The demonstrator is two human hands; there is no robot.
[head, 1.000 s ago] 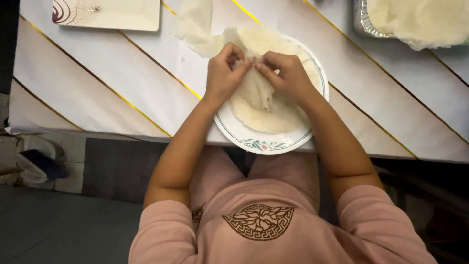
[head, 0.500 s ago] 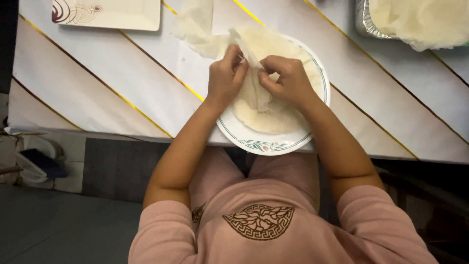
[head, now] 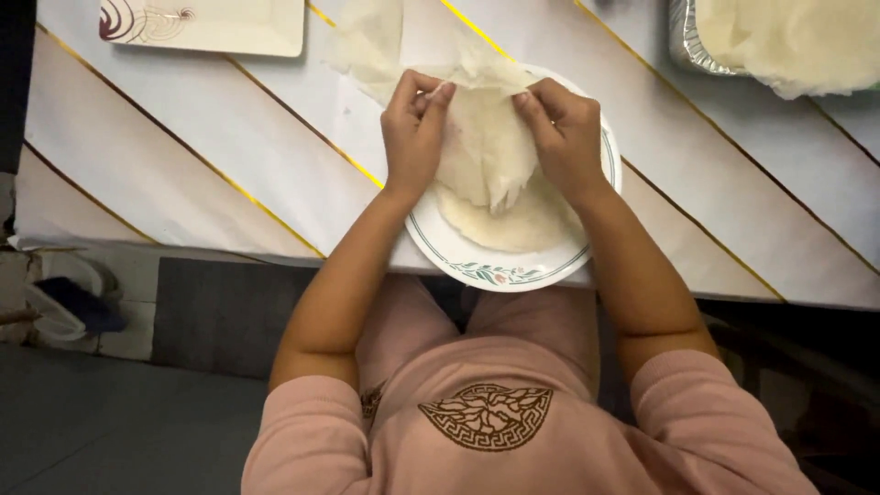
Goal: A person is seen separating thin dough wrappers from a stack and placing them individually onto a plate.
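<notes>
The round plate (head: 500, 270) sits at the near edge of the table (head: 183, 156), its rim overhanging slightly toward the person's lap. Open tabletop lies to the left of the plate, between it and the square plate (head: 206, 23) at the far left corner; that stretch carries only the diagonal gold striping of the cloth. To the right, bare cloth runs up to the foil tray (head: 683, 41) at the far right edge.

Count: two hands, one round plate, one square plate, one foil tray, one loose sheet (head: 367, 46) lying on the cloth just beyond the round plate.

The left hand (head: 414, 137) and the right hand (head: 566, 133) are both raised over the round plate, well apart from each other. Each pinches the top edge of one thin, pale wrapper sheet (head: 486, 147) between thumb and fingertips, a narrow, closed pinch. The sheet hangs between them, its ragged lower edge reaching down to the stack below.

Contents: the round plate holds a stack of round wrappers (head: 509, 225); the number of layers cannot be told. The foil tray holds a heap of similar pale sheets (head: 788, 41). The square plate shows no contents in the visible part.
</notes>
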